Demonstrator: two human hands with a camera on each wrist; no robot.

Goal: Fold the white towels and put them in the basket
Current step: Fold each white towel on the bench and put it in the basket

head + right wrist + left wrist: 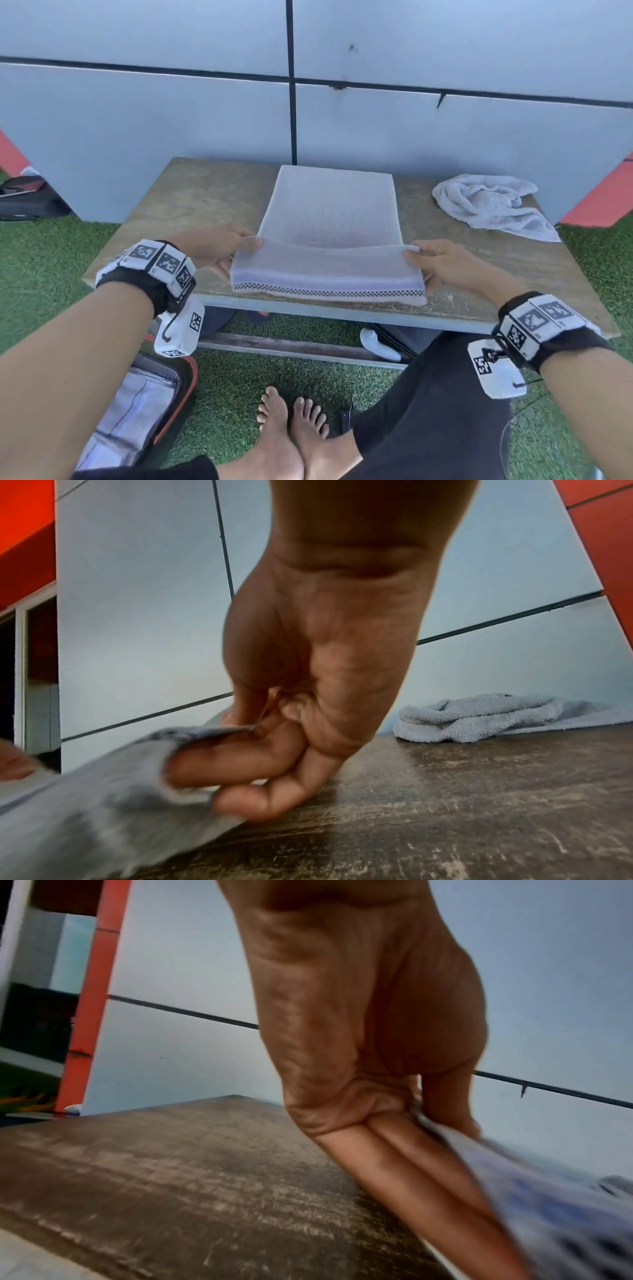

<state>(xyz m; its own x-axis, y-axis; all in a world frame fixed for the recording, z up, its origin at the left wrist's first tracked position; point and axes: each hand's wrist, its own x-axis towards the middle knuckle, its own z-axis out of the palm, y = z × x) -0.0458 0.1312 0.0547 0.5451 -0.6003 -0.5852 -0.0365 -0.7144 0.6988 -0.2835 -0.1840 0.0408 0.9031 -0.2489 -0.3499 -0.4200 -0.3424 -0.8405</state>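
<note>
So from the head view, the white towel lies flat mid-table, long axis running away from the person, with a checkered band along its near, doubled-over edge. Left hand and right hand each pinch a near corner, lifted slightly. The worn wooden table sits on green turf before grey wall panels; a crumpled towel lies far right.

Left wrist view: fingers are straight underneath, thumb on top, clamping the blurred cloth.

Right wrist view: thumb and fingers are curled, clamped on the corner.
</note>
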